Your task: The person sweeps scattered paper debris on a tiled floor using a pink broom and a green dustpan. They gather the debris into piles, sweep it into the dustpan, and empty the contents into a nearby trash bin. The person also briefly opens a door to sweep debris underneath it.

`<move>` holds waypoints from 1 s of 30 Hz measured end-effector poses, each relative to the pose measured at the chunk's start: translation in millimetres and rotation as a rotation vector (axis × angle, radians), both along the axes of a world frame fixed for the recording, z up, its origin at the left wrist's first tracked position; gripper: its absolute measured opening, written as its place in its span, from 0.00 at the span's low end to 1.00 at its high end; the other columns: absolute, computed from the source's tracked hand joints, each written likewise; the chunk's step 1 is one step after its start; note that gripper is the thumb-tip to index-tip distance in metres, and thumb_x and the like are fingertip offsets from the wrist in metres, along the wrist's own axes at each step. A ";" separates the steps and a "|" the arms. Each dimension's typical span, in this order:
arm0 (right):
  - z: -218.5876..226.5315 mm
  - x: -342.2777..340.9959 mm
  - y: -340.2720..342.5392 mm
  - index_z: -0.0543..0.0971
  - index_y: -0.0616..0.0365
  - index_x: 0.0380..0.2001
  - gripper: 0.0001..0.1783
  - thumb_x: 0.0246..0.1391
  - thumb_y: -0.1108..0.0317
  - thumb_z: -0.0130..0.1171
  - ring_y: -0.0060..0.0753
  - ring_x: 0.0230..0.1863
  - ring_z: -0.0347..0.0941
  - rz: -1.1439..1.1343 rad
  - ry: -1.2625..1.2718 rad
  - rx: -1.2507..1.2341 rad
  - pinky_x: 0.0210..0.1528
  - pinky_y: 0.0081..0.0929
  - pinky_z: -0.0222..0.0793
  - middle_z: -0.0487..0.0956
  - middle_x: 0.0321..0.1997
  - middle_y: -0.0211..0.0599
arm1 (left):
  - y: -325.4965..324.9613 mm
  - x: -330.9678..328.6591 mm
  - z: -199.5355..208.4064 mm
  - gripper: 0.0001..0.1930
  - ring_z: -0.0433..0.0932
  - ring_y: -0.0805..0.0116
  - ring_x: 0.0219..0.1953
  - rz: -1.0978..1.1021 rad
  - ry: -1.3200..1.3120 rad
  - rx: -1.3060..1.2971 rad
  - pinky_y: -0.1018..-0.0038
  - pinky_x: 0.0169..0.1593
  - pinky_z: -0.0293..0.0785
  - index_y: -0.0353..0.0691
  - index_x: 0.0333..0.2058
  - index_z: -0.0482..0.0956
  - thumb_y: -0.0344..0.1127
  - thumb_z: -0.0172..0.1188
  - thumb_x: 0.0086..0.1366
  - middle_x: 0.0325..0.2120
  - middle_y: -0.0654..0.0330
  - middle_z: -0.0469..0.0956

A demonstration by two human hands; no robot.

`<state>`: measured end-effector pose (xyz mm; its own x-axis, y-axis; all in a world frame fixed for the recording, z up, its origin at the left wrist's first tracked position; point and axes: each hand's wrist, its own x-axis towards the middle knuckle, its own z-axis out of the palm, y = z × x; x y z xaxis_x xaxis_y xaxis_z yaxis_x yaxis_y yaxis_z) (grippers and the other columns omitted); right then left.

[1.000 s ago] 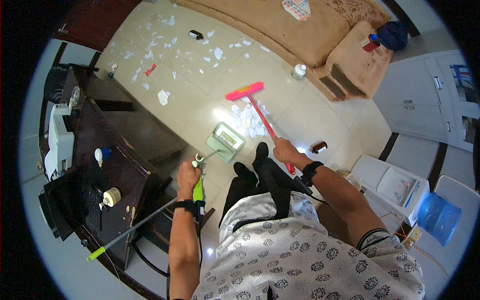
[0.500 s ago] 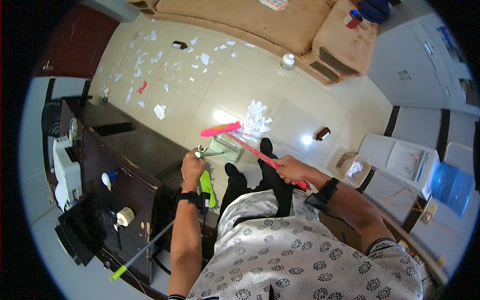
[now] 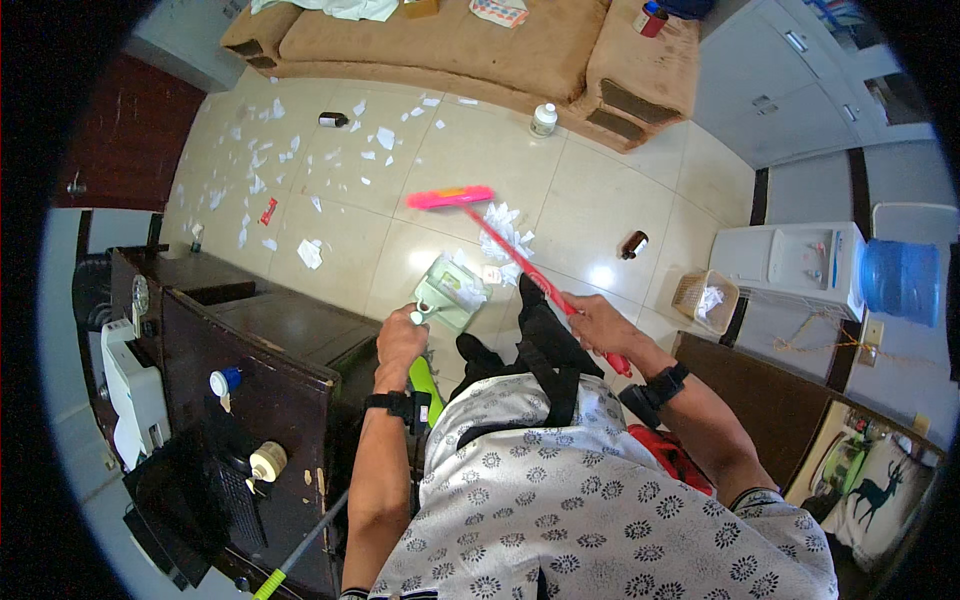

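My right hand [image 3: 598, 325] is closed around the red handle of a broom [image 3: 520, 262]. Its pink, orange-striped head [image 3: 450, 197] lies beyond a pile of white paper scraps [image 3: 508, 232], a little to the left; whether the bristles touch the floor I cannot tell. My left hand [image 3: 402, 342] is closed on the upright handle of a pale green dustpan [image 3: 455, 312]. The pan stands on the floor in front of my feet, just nearer than the pile. Some whitish bits show in it. One scrap [image 3: 491, 273] lies by its right edge.
Paper scraps [image 3: 386, 138] and a red wrapper [image 3: 268, 211] are strewn over the far-left tiles. Brown bottles [image 3: 634, 245] and a white jar [image 3: 543, 120] stand or lie about. A brown sofa [image 3: 440, 50] is ahead, a dark desk [image 3: 290, 350] left, a wastebasket [image 3: 718, 318] right.
The broom head has moved away from the dustpan, farther out past the pile. The paper pile looks more spread out toward the pan. My view has shifted slightly.
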<state>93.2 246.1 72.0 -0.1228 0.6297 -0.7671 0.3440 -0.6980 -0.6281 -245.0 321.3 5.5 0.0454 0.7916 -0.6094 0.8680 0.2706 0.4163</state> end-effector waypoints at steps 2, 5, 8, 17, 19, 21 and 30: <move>-8.3 -5.6 -6.0 0.70 0.57 0.57 0.22 0.59 0.71 0.44 0.22 0.15 0.66 -0.083 -0.051 0.017 0.14 0.26 0.66 0.69 0.20 0.29 | -1.7 -5.4 1.6 0.20 0.79 0.49 0.44 -0.064 -0.017 -0.028 0.60 0.47 0.74 0.50 0.48 0.79 0.34 0.57 0.54 0.38 0.47 0.81; -27.6 -12.7 -21.7 0.72 0.61 0.44 0.13 0.57 0.73 0.44 0.23 0.14 0.65 -0.269 -0.055 -0.028 0.12 0.25 0.63 0.68 0.18 0.30 | -6.8 -8.6 -1.2 0.20 0.79 0.48 0.44 -0.129 -0.038 0.019 0.60 0.47 0.74 0.49 0.48 0.79 0.34 0.58 0.54 0.38 0.47 0.81; -49.8 -18.2 -45.9 0.72 0.63 0.36 0.07 0.54 0.75 0.47 0.23 0.13 0.65 -0.423 -0.006 -0.060 0.12 0.25 0.62 0.68 0.17 0.30 | -11.2 -4.8 -8.8 0.20 0.79 0.47 0.44 -0.170 -0.032 0.002 0.59 0.48 0.74 0.48 0.48 0.79 0.34 0.57 0.54 0.39 0.47 0.80; -66.0 -52.5 -91.7 0.74 0.59 0.34 0.07 0.53 0.77 0.48 0.20 0.12 0.63 -0.522 0.103 -0.191 0.10 0.22 0.60 0.69 0.19 0.30 | -19.2 22.8 -14.2 0.21 0.78 0.49 0.45 -0.211 -0.063 0.055 0.58 0.48 0.74 0.45 0.48 0.79 0.32 0.55 0.53 0.40 0.46 0.80; -56.6 -52.2 -90.0 0.74 0.59 0.38 0.10 0.53 0.77 0.48 0.20 0.12 0.64 -0.533 0.162 -0.238 0.10 0.22 0.59 0.69 0.19 0.31 | -17.6 27.5 -10.6 0.21 0.79 0.49 0.45 -0.202 -0.033 0.047 0.59 0.49 0.74 0.45 0.49 0.79 0.32 0.55 0.53 0.40 0.47 0.80; -44.6 -47.0 -85.6 0.72 0.58 0.44 0.13 0.55 0.76 0.49 0.19 0.14 0.63 -0.487 0.206 -0.284 0.10 0.21 0.58 0.69 0.22 0.32 | -15.5 30.8 -7.7 0.21 0.79 0.50 0.45 -0.188 -0.012 0.041 0.59 0.49 0.74 0.46 0.48 0.79 0.33 0.55 0.54 0.40 0.47 0.80; 16.4 -16.3 -80.7 0.71 0.56 0.35 0.03 0.57 0.74 0.50 0.15 0.14 0.61 -0.637 0.679 -0.456 0.11 0.15 0.56 0.69 0.22 0.29 | -15.1 26.1 -8.7 0.19 0.79 0.49 0.44 -0.125 0.025 0.045 0.58 0.47 0.74 0.50 0.47 0.80 0.36 0.58 0.54 0.39 0.48 0.81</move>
<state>76.9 165.4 88.4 -0.3644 0.3963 -0.8427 -0.4998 -0.8468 -0.1821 -218.9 306.2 -3.3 0.1306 0.8073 -0.5755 0.9040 0.1414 0.4036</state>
